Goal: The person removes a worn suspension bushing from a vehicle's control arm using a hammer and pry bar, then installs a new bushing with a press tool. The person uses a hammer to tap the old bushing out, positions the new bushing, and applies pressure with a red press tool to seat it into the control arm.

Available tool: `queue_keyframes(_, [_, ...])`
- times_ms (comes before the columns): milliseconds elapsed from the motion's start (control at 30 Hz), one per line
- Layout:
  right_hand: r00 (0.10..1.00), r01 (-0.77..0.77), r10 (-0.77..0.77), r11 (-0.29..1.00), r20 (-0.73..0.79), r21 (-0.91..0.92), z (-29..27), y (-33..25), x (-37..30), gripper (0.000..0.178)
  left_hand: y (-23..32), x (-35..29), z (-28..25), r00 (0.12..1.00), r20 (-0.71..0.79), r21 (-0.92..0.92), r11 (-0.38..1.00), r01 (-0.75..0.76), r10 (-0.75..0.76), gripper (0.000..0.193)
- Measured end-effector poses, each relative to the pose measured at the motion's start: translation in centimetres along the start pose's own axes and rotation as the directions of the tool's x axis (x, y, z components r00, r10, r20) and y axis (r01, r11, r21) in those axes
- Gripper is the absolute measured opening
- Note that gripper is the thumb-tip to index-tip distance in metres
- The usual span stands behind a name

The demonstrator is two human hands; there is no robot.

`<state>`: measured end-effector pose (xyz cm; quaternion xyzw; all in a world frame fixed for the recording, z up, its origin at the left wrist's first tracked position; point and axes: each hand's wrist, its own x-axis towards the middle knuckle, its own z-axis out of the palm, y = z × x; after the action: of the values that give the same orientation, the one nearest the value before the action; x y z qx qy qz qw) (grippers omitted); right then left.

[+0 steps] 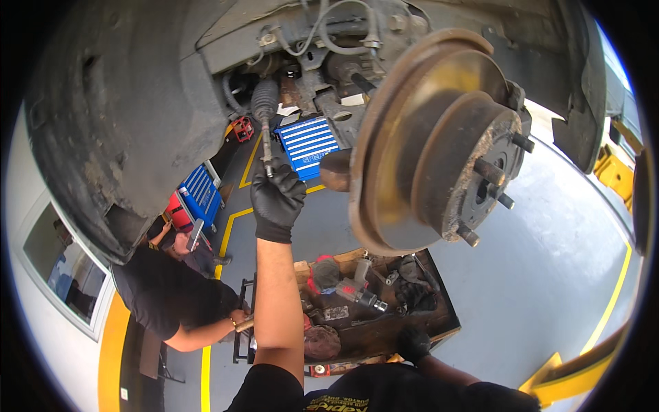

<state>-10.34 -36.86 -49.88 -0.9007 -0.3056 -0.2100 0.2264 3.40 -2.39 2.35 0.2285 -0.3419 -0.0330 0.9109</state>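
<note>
My left hand (277, 199), in a black glove, is raised with its fingers closed round the lower end of a steering tie rod (266, 141). The rod comes down out of a ribbed rubber boot (264, 99) under the car. To its right is the rusty brake disc (391, 151), with bare wheel studs (491, 172) and no wheel on it. My right hand (413, 343), also black-gloved, is low at the right end of a tool cart (364, 340). Its fingers blend into the dark surface, so their pose is unclear.
On the cart lie an impact wrench (360, 295), a red-and-grey cloth or cap (324, 275) and several small tools. A co-worker (175, 288) stands at left, near another person holding a phone (195, 233). Blue tool chests (307, 145) and yellow lift parts (570, 381) stand around.
</note>
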Motion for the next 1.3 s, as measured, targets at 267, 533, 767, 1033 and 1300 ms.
queue_keyframes(267, [0.96,-0.21,0.205,0.978,0.192,0.007,-1.4,-0.5,5.4,0.021,1.3,-9.6,-3.0,0.834,-0.334,0.769,0.639,-0.028,0.438,0.059])
queue_keyframes(533, [0.99,0.079,0.022,0.737,-0.141,0.671,-11.7,-10.0,32.6,0.03,-6.7,-37.4,-15.2,0.539,-0.633,0.769,0.374,0.518,0.556,0.037])
queue_keyframes(767, [0.98,0.146,0.124,0.063,-0.153,0.987,-23.9,-17.9,53.1,0.054,-10.5,-52.9,-16.8,0.624,-0.481,0.707,-0.149,0.691,0.616,0.022])
queue_keyframes(1033, [0.963,0.081,-0.256,-0.027,-0.085,0.996,-29.9,-19.0,66.4,0.049,-12.8,-56.5,-20.0,0.742,-0.386,0.678,-0.377,0.631,0.549,0.026])
queue_keyframes(1300, [0.929,0.294,-0.312,0.288,-0.201,0.911,-32.1,-23.0,71.1,0.049,-13.6,-56.1,-20.7,0.791,-0.214,0.664,-0.509,0.548,0.573,0.027])
